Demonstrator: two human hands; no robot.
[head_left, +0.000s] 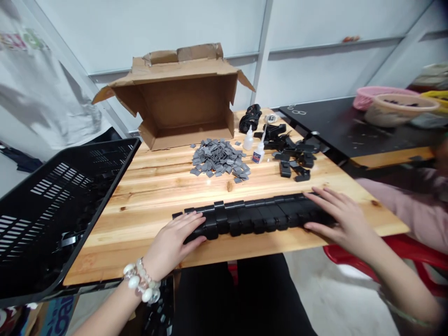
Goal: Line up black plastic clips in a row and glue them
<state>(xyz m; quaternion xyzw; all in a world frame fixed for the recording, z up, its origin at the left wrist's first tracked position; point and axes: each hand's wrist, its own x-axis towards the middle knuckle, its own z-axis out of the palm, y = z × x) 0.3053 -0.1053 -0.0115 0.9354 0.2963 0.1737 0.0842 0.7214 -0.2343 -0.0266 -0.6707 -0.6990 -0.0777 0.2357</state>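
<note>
A long row of black plastic pieces (252, 217), packed side by side, lies along the near part of the wooden table. Round its left end is my left hand (175, 238), fingers over the top and thumb on the near side. My right hand (341, 217) spans the right end, with its fingers on the far side and its thumb nearer me. Beyond the row is a heap of small grey square pads (220, 158). Two small glue bottles, one plain white (248, 139) and one labelled (258, 153), stand beside the heap. Loose black plastic parts (292, 151) are piled to their right.
An open cardboard box (189, 105) lies on its side at the back of the wooden table (140, 200). At left stands a black slatted crate (66, 186). A black bundle (250, 118) sits near the box. Another person's pink sleeve (399, 200) and a red stool (420, 261) are at right.
</note>
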